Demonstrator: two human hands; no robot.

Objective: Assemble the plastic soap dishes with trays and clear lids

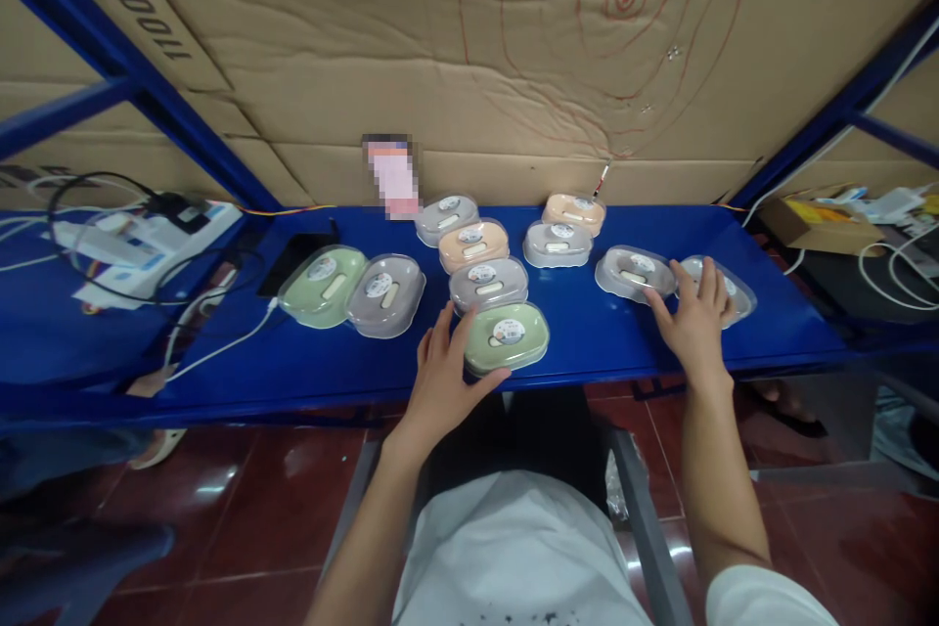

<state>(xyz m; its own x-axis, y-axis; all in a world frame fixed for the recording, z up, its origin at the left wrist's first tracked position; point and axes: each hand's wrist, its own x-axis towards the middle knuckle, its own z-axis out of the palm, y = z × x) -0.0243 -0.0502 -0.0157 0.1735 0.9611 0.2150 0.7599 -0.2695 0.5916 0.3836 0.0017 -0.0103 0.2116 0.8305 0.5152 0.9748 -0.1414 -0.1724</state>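
Several oval boxes with clear lids and round labels stand on the blue table. My left hand (447, 367), fingers spread, touches the left edge of a green box (517, 333) near the front edge. Behind that box is a grey one (488, 286), then an orange one (473, 245). At the right, my right hand (693, 318) rests with its fingers apart over a grey box (734, 298), its thumb near another grey box (635, 272). A green box (323, 284) and a grey box (385, 295) lie side by side at the left.
A dark phone (290, 259) lies behind the left boxes. Cables and a white power strip (154, 254) are at the far left. A cardboard box (814, 225) sits at the right. Cardboard (352, 49) and blue posts border the blue table (293, 362).
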